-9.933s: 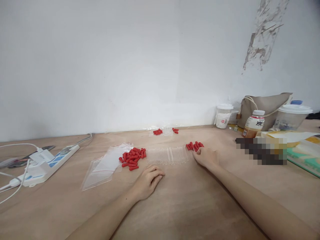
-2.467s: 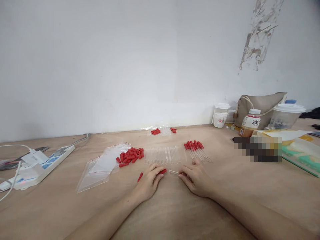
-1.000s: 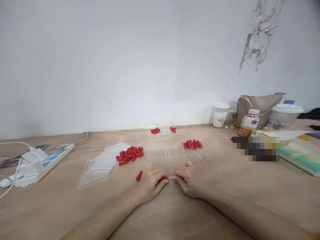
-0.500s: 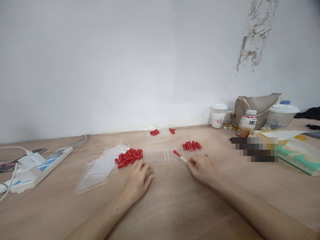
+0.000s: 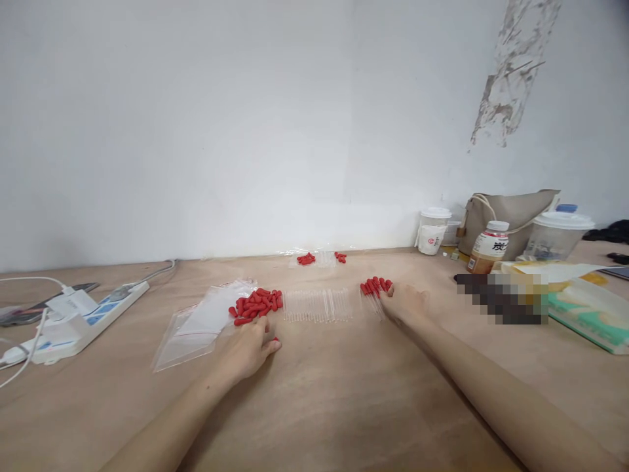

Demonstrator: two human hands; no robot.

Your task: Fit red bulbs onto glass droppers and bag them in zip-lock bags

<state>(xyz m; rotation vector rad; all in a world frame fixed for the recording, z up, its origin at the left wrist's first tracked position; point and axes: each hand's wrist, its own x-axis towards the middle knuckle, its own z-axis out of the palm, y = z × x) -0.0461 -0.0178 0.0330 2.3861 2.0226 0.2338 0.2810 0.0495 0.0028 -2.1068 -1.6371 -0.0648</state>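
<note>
My left hand [image 5: 248, 347] rests low over the table at the near edge of a heap of loose red rubber bulbs [image 5: 253, 307]. Its fingers and thumb are apart; a small red spot shows by the thumb tip, too small to name. My right hand [image 5: 407, 303] is at the right end of a row of red-bulbed glass droppers [image 5: 376, 287], fingers closed around a dropper that they mostly hide. Between the hands lies a row of clear glass tubes [image 5: 319, 306], side by side.
Clear plastic bags [image 5: 196, 324] lie left of the heap, near a white power strip [image 5: 93, 321]. A bag with more bulbs [image 5: 306, 259] and tubes sits by the wall. On the right stand a lidded cup [image 5: 432, 231], a bottle [image 5: 489, 248], a grey bag [image 5: 521, 213] and a green pack [image 5: 590, 314].
My right hand has carried the dropper from beside the clear tubes to the row of droppers. My left hand has drawn back left along the heap's near edge.
</note>
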